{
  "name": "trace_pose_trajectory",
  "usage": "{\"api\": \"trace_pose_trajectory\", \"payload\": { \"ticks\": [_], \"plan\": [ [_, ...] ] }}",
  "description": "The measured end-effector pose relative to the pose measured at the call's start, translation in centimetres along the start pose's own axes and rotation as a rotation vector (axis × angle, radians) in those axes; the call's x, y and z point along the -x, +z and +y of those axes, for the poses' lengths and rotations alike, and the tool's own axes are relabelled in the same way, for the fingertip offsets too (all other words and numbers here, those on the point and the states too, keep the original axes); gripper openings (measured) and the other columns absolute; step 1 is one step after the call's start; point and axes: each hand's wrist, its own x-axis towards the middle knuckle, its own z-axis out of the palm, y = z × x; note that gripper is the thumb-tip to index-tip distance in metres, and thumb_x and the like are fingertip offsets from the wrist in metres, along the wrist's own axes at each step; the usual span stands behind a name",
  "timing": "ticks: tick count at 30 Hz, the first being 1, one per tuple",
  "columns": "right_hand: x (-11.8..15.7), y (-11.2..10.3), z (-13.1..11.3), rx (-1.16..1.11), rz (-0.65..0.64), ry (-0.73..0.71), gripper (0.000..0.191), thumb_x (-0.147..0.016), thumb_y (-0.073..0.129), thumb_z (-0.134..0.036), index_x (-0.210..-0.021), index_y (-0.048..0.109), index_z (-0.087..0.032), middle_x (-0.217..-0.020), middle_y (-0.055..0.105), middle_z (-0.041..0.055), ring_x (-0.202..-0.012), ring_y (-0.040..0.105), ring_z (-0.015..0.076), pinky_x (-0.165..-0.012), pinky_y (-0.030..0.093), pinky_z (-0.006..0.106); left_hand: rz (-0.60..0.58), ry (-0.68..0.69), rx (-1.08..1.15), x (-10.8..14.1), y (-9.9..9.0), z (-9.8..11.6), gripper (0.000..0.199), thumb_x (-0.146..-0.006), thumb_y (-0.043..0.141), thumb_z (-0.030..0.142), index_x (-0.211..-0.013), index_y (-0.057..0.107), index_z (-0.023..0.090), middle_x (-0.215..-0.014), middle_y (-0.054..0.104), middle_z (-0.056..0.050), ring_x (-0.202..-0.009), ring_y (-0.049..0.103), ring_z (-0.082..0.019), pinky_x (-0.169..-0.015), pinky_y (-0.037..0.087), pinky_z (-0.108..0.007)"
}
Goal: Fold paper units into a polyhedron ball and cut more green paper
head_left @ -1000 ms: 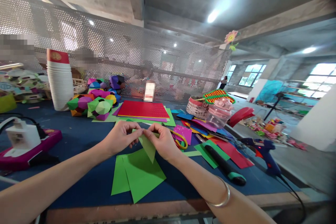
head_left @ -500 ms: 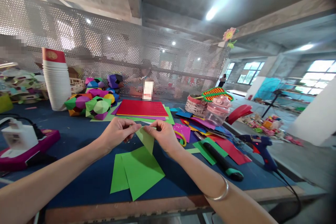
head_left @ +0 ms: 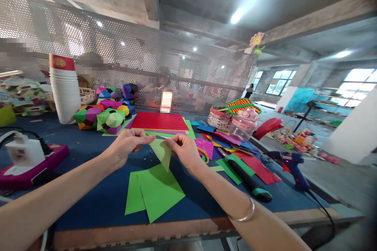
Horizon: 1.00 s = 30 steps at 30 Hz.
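Between my two hands hangs a light green piece of paper (head_left: pixel 161 153), three-cornered in outline with one point downward. My left hand (head_left: pixel 131 143) pinches its upper left corner between thumb and finger. At the upper right corner, my right hand (head_left: pixel 183 148) grips the paper in the same way; a silver bangle circles that wrist. Just below, two brighter green paper squares (head_left: pixel 161 192) overlap on the dark blue tabletop (head_left: pixel 97 200). A red stack of sheets (head_left: pixel 160 120) lies beyond my hands, on top of purple and green sheets.
Folded paper balls (head_left: pixel 110 119) and a tall stack of paper cups (head_left: pixel 65 94) stand back left; a purple power strip (head_left: pixel 55 155) lies nearer. Rightward are yellow-handled scissors (head_left: pixel 204 153), a black-handled cutter (head_left: pixel 247 178), a pink bottle (head_left: pixel 244 125) and a blue glue gun (head_left: pixel 296 166).
My hands have moved slightly apart, the left one a little to the left. The light green paper between them now shows a wider, straighter top edge.
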Motion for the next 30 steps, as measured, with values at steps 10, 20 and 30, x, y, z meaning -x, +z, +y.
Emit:
{"api": "trace_pose_trajectory", "payload": {
  "ticks": [10,20,30],
  "plan": [
    [0.11,0.04,-0.11,-0.045,0.023,0.021,0.052,-0.067,0.081,-0.064,-0.061,0.049,-0.023,-0.052,0.045,-0.0068,-0.050,0.038,0.0102,-0.050,0.028,0.027,-0.052,-0.073,0.117,-0.51,-0.64,-0.47,0.053,-0.050,0.095,0.038,-0.051,0.045,0.019,-0.046,0.036,0.009,-0.040,0.028,-0.003,-0.042,0.016,-0.019],
    [0.27,-0.10,-0.29,-0.087,-0.117,0.036,0.049,-0.077,0.073,-0.065,-0.066,0.052,-0.023,-0.053,0.046,-0.0063,-0.049,0.039,0.0104,-0.049,0.027,0.027,-0.054,-0.098,0.124,-0.74,-1.02,-0.47,0.053,-0.050,0.093,0.039,-0.052,0.044,0.019,-0.046,0.037,0.009,-0.041,0.027,-0.004,-0.041,0.017,-0.018],
    [0.55,0.14,-0.24,-0.047,-0.188,0.043,0.051,-0.077,0.072,-0.068,-0.069,0.051,-0.022,-0.057,0.044,-0.0072,-0.050,0.038,0.0090,-0.049,0.027,0.026,0.038,-0.109,0.041,-0.76,-1.06,-0.50,0.052,-0.048,0.093,0.047,-0.059,0.050,0.019,-0.050,0.046,0.007,-0.046,0.038,-0.007,-0.045,0.028,-0.018]
  ]
}}
